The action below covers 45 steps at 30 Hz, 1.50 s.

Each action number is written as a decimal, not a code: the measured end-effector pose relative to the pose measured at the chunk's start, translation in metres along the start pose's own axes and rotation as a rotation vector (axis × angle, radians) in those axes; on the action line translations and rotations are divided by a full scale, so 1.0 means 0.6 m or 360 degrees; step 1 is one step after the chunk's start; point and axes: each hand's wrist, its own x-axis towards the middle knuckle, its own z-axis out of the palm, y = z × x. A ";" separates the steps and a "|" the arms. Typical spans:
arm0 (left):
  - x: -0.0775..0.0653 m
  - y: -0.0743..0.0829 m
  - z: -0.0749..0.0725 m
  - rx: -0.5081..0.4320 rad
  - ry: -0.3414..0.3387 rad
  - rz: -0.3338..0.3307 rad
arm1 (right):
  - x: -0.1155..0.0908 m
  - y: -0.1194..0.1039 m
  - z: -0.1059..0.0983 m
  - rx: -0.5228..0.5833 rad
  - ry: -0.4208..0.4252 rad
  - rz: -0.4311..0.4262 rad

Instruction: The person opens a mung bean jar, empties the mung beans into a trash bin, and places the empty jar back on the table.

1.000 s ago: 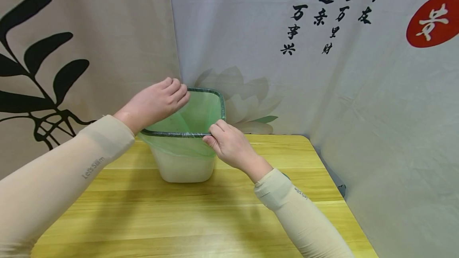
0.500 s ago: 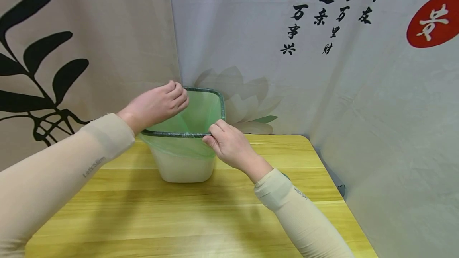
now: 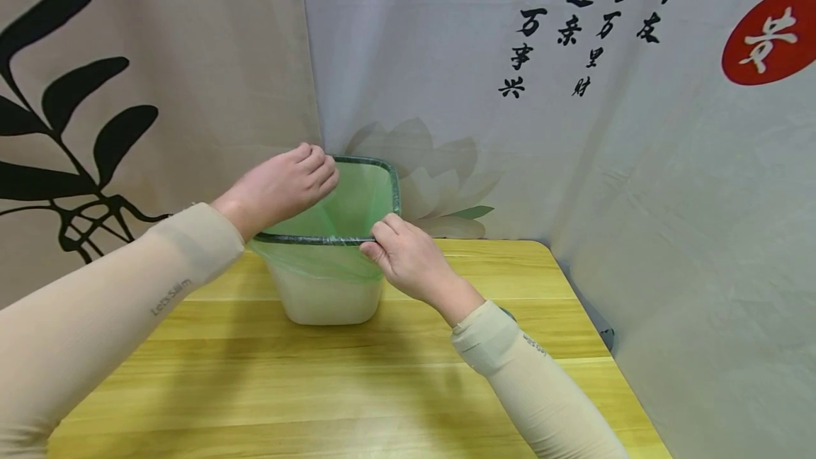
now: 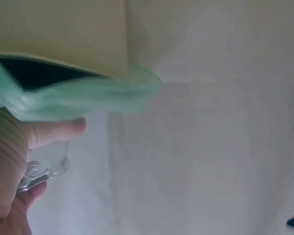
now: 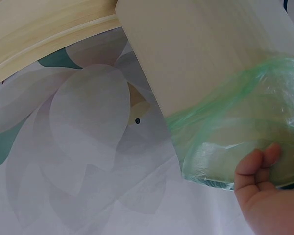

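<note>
A whitish bin [image 3: 331,301] stands upright on the table, with a thin green plastic bag [image 3: 319,258] lining it and folded over its dark rim. My left hand [image 3: 280,183] is over the bin's left side, at the height of the rim. Between its thumb and a finger, a clear see-through object [image 4: 49,164] with a shiny edge shows in the left wrist view; most of it is hidden, and I cannot tell its kind. My right hand [image 3: 414,258] grips the rim and bag at the near right corner, fingers curled over, as the right wrist view also shows.
The yellow wood-grain table [image 3: 357,388] has a rounded corner at the back right. Close behind the bin hangs a pale printed cloth [image 3: 440,62] with dark writing and a flower. Another cloth [image 3: 210,69] with black leaves hangs on the left.
My left hand has shifted slightly, dipping a little at the fingers and staying over the bin. My right hand and the bin have kept their places.
</note>
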 end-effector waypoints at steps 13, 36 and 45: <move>-0.005 0.000 -0.003 -0.0978 0.0164 -0.0609 | -0.001 0.002 0.002 0.0001 0.0016 0.0002; -0.007 0.004 -0.015 -0.1526 -0.0163 -0.0967 | -0.001 -0.002 0.001 0.0005 -0.0015 0.0020; -0.007 0.003 -0.013 -0.1721 -0.0221 -0.1089 | 0.000 -0.003 0.003 -0.0004 -0.0010 0.0014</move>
